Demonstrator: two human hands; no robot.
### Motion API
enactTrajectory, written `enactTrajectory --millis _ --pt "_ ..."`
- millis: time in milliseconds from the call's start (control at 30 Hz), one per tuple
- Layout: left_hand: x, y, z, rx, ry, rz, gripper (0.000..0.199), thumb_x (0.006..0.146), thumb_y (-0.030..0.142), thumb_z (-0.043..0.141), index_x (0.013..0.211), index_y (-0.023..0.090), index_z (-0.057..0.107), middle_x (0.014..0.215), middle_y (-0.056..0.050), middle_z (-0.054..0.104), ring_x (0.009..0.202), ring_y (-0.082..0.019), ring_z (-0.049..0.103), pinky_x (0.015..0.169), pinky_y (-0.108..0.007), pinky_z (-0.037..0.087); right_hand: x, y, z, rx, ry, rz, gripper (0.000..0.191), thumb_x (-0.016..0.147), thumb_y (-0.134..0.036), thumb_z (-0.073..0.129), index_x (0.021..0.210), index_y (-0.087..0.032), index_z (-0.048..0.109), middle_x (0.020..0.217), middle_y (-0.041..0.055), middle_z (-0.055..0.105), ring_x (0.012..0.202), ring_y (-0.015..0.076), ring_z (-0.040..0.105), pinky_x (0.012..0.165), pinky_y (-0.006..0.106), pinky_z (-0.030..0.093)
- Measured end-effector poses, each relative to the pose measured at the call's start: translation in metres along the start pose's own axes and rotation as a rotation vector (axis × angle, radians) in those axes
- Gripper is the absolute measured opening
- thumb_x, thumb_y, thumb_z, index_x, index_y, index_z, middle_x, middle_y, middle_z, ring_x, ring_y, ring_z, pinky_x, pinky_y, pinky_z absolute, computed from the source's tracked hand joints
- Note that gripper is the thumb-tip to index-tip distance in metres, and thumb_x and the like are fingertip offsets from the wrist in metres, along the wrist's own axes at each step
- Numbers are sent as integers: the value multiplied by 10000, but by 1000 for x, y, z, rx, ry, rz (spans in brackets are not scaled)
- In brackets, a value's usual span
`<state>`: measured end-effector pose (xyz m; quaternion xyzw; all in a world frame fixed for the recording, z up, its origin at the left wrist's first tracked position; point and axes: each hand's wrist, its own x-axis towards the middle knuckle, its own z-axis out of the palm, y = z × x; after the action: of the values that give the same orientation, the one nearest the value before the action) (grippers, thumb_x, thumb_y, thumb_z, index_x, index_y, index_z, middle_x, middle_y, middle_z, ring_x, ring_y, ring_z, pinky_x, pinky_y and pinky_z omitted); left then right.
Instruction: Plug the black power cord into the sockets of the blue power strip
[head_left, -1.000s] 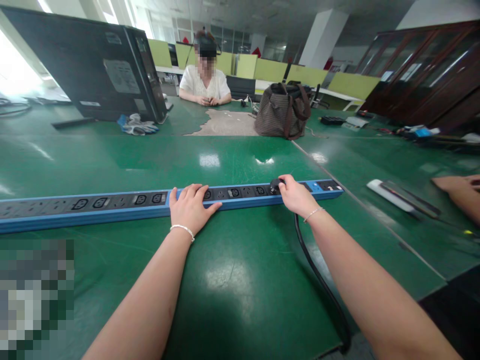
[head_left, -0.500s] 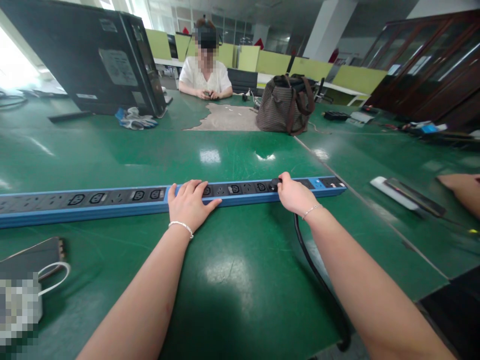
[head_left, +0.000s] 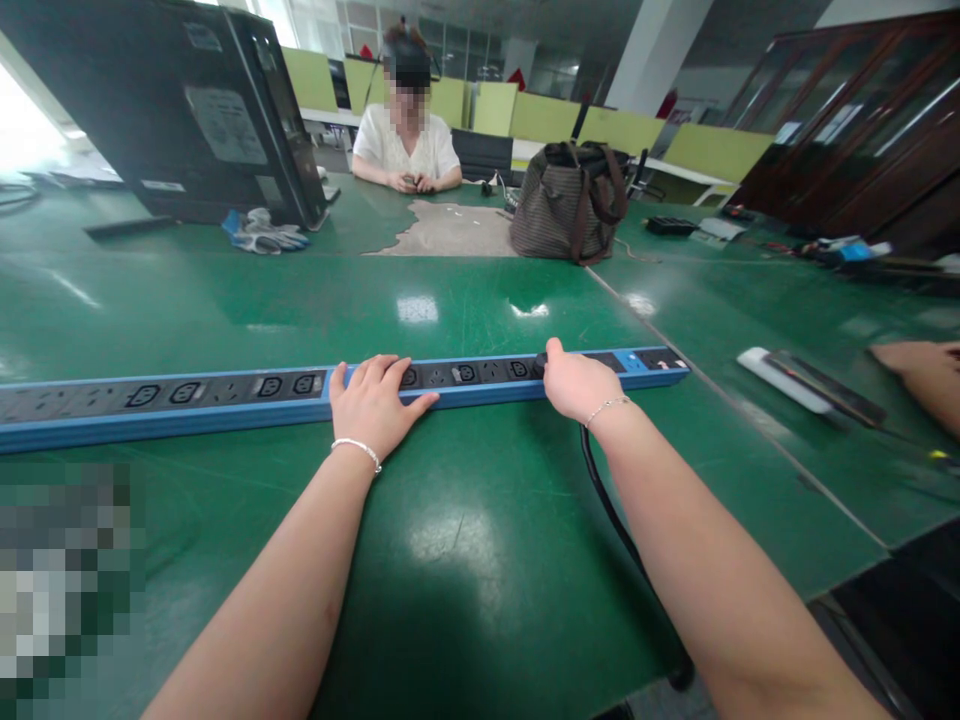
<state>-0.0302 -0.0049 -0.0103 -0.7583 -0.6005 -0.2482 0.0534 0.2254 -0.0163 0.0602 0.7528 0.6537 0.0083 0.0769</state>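
Observation:
A long blue power strip (head_left: 247,408) with black sockets lies across the green table. My left hand (head_left: 373,402) rests on its middle, fingers spread over the top and thumb along the front edge. Farther right, my right hand (head_left: 576,383) is closed round a black plug (head_left: 540,364) at one of the sockets. My fingers cover most of the plug, so how deep it sits cannot be seen. From beneath that hand a thick black cable (head_left: 611,510) runs down over the table's front edge.
A black computer case (head_left: 217,120) and gloves (head_left: 262,232) stand at the back left. Across the table sits a person (head_left: 405,145) near a brown bag (head_left: 566,205). At right, another person's hand (head_left: 911,365) is near a white and black device (head_left: 810,385).
My right hand has turned slightly on the plug, its knuckles now higher and hiding more of it. My left hand stays on the strip. The view has shifted a little.

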Motion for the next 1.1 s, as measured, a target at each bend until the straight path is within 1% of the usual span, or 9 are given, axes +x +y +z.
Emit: enactTrajectory --millis 67,200,367,433,567,767,900,933,1100 --pt "0 0 0 3 4 2 569 804 625 491 1228 255 577 1290 -69 591 1202 -266 504 1116 -488 148 -1 -1 2 -5 16 7 441 919 -201 239 1316 -80 386 915 213 673 848 310 671 708 399 476" --pt "0 0 -1 8 0 1 563 805 628 489 1222 261 580 1288 -66 593 1203 -265 502 1115 -489 151 -5 1 8 30 20 26 413 941 -257 247 1282 -87 408 894 201 675 851 302 672 727 392 476" --pt "0 1 -1 7 -8 -9 568 803 631 485 1229 267 578 1295 -67 587 1209 -272 497 1118 -494 148 -11 0 14 19 75 50 443 944 -250 217 1328 -87 365 863 195 677 790 293 675 694 391 481" --pt "0 1 -1 2 -6 -9 567 802 629 488 1227 265 580 1289 -66 590 1208 -271 497 1119 -494 147 -9 0 11 1 53 32 457 940 -249 222 1344 -85 356 874 203 675 809 300 673 702 399 481" --pt "0 1 -1 0 -17 -24 564 799 629 490 1232 278 578 1298 -62 585 1218 -274 490 1120 -494 141 -2 2 2 -6 -33 -26 455 930 -253 246 1329 -84 384 904 210 672 858 308 663 733 408 479" --pt "0 1 -1 -3 -15 -18 564 800 625 496 1228 267 579 1295 -66 587 1218 -275 489 1116 -496 150 -3 2 6 12 14 19 484 936 -256 218 1372 -82 336 907 216 669 857 310 662 723 415 480" --pt "0 2 -1 2 -14 -22 562 803 621 500 1225 259 581 1295 -69 587 1213 -270 493 1108 -487 171 3 5 3 39 -88 -21 464 924 -251 246 1334 -83 381 918 218 673 869 323 662 726 423 479" --pt "0 2 -1 4 -15 -26 560 804 619 499 1228 262 579 1299 -68 585 1215 -271 492 1107 -484 174 4 5 3 43 -97 -27 454 922 -251 252 1320 -86 395 922 216 673 872 322 661 732 423 479" --pt "-1 2 -1 6 -20 -23 557 814 608 480 1241 262 567 1309 -70 577 1228 -276 483 1108 -477 181 -1 2 6 44 0 13 471 930 -255 227 1354 -105 369 912 206 672 868 313 661 728 424 482"
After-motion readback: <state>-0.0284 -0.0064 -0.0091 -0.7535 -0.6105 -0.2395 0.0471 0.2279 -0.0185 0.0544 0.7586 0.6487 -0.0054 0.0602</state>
